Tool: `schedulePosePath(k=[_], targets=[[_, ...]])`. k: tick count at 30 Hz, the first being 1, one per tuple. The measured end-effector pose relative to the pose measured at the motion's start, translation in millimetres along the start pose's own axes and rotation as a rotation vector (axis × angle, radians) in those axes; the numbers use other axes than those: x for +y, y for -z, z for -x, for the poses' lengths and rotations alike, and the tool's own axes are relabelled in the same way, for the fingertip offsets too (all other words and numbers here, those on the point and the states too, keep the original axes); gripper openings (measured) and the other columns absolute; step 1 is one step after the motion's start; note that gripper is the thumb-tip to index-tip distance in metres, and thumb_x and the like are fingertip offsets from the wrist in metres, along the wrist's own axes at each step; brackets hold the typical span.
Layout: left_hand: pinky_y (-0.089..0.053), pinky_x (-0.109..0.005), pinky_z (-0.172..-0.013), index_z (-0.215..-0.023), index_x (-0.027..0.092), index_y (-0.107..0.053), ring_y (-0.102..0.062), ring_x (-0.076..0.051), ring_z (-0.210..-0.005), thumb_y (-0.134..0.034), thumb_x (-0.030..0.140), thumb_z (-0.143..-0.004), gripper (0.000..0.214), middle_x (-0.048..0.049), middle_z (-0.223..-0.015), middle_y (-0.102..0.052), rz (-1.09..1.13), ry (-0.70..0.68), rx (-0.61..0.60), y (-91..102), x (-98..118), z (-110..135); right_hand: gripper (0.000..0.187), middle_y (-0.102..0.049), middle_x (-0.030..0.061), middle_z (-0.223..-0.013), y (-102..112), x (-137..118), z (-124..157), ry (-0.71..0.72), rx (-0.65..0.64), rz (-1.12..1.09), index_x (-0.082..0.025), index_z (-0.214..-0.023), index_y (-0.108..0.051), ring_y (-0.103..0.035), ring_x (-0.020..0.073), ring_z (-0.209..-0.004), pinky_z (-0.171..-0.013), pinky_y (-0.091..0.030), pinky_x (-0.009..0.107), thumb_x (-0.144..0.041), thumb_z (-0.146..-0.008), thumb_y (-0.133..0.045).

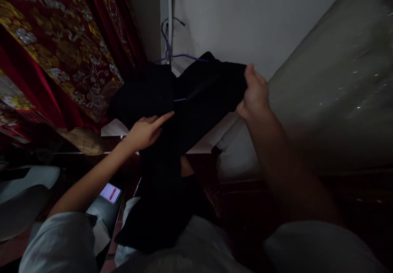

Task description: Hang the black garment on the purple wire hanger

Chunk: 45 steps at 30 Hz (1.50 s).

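A black garment [202, 97] hangs on a purple hanger [187, 56] in front of the wall. Its dark cloth falls towards my body, and the folds are hard to make out in the dim light. My right hand [257, 92] grips the garment's upper right edge, thumb on top, holding it stretched out to the side. Against the front of the cloth, near the middle, lies my left hand [147, 130]. Its index finger is stretched out to the right and the other fingers are partly bent, gripping nothing that I can see.
Red cloth embroidered in gold and silver [61, 39] hangs at the upper left. On the right stands a large, pale, shiny covered shape [344, 84]. A lit phone [110, 193] is at the lower left, by a person's leg in jeans. A pale wall [239, 15] rises behind.
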<state>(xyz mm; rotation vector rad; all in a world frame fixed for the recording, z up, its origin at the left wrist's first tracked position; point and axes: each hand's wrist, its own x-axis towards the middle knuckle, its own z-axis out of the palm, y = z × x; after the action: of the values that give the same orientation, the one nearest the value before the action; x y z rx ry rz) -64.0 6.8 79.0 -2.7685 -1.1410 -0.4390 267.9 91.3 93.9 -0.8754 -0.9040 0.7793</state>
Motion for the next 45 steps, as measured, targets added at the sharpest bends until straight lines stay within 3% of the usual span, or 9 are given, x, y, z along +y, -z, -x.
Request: schedulePosePath(k=[6,11,15,17,21,25,31,39,45], targets=[[-0.057,-0.036,-0.084,-0.165,0.025,-0.023,-0.071,-0.023,-0.088,-0.052,0.020,-0.098,0.073,-0.0113,-0.124,-0.068,0.070,0.235,-0.020,-57.2,19.6,-12.1,0.028,-0.074,0.0124,-0.099,1.2,5.3,9.6,0.035,-0.002,-0.011,-0.017,-0.091,-0.064,-0.070,0.0188,-0.105,-0.087,-0.055,0.035,-0.031,-0.109,-0.047],[-0.058,-0.040,-0.089,-0.145,0.015,-0.046,-0.072,-0.029,-0.103,-0.055,0.024,-0.100,0.047,-0.0146,-0.125,-0.069,0.133,0.426,0.056,-62.4,16.7,-21.5,0.026,-0.073,0.0123,-0.101,5.4,12.6,-1.1,0.050,-0.023,-0.003,-0.020,-0.089,-0.060,-0.069,0.0205,-0.107,-0.090,-0.055,0.037,-0.037,-0.106,-0.051],[-0.057,-0.038,-0.079,-0.120,0.016,-0.063,-0.072,-0.027,-0.091,-0.058,0.029,-0.101,0.024,-0.0127,-0.115,-0.072,0.165,0.433,0.123,-64.6,7.8,-12.0,0.024,-0.072,0.0169,-0.111,15.1,23.6,-12.0,0.122,0.008,0.157,-0.019,-0.092,-0.061,-0.069,0.0218,-0.107,-0.095,-0.051,0.040,-0.034,-0.106,-0.049],[-0.054,-0.035,-0.074,-0.106,0.017,-0.067,-0.070,-0.024,-0.083,-0.062,0.029,-0.098,0.015,-0.0100,-0.104,-0.073,0.233,0.417,0.214,-68.6,5.7,-4.2,0.015,-0.069,0.0183,-0.122,16.8,28.3,-8.3,0.264,0.053,0.354,-0.017,-0.106,-0.063,-0.065,0.0218,-0.116,-0.105,-0.046,0.042,-0.027,-0.103,-0.052],[-0.052,-0.030,-0.072,-0.097,0.019,-0.069,-0.066,-0.017,-0.073,-0.065,0.024,-0.096,0.007,-0.0045,-0.090,-0.072,0.474,0.384,0.558,-79.1,16.2,4.3,0.033,-0.062,0.0145,-0.136,1.3,35.7,34.0,0.547,0.070,0.543,-0.021,-0.125,-0.060,-0.057,0.0241,-0.131,-0.114,-0.040,0.045,-0.022,-0.092,-0.063],[-0.053,-0.030,-0.084,-0.098,0.018,-0.069,-0.067,-0.018,-0.087,-0.064,0.025,-0.096,0.009,-0.0046,-0.093,-0.071,0.684,0.485,0.843,-93.3,45.7,1.0,0.014,-0.069,0.0041,-0.097,-33.7,53.0,118.9,0.218,-0.245,0.368,-0.023,-0.097,-0.066,-0.066,0.0198,-0.095,-0.086,-0.051,0.035,-0.036,-0.093,-0.064],[-0.052,-0.026,-0.075,-0.108,0.018,-0.065,-0.062,-0.015,-0.080,-0.060,0.026,-0.096,0.015,-0.0040,-0.093,-0.066,1.007,0.688,0.854,-107.4,84.3,6.8,0.027,-0.058,-0.0017,-0.076,-57.5,88.8,219.4,-0.207,-0.286,0.156,-0.023,-0.084,-0.057,-0.055,0.0146,-0.072,-0.068,-0.045,0.026,-0.046,-0.090,-0.068],[-0.056,-0.029,-0.083,-0.135,0.025,-0.049,-0.065,-0.015,-0.086,-0.066,0.034,-0.097,0.043,-0.0047,-0.104,-0.062,0.986,0.610,0.861,-84.9,92.0,15.2,0.033,-0.054,-0.0016,-0.066,-52.3,70.4,219.9,-0.152,-0.373,0.150,-0.023,-0.074,-0.057,-0.051,0.0139,-0.063,-0.061,-0.041,0.027,-0.046,-0.096,-0.062],[-0.057,-0.036,-0.097,-0.138,0.023,-0.044,-0.071,-0.019,-0.103,-0.053,0.030,-0.103,0.038,-0.0091,-0.111,-0.070,1.171,0.524,0.685,-91.0,89.5,19.2,0.028,-0.054,-0.0026,-0.061,-54.1,62.4,221.4,-0.388,-0.294,-0.108,-0.021,-0.069,-0.057,-0.050,0.0103,-0.054,-0.051,-0.039,0.023,-0.040,-0.087,-0.065]])
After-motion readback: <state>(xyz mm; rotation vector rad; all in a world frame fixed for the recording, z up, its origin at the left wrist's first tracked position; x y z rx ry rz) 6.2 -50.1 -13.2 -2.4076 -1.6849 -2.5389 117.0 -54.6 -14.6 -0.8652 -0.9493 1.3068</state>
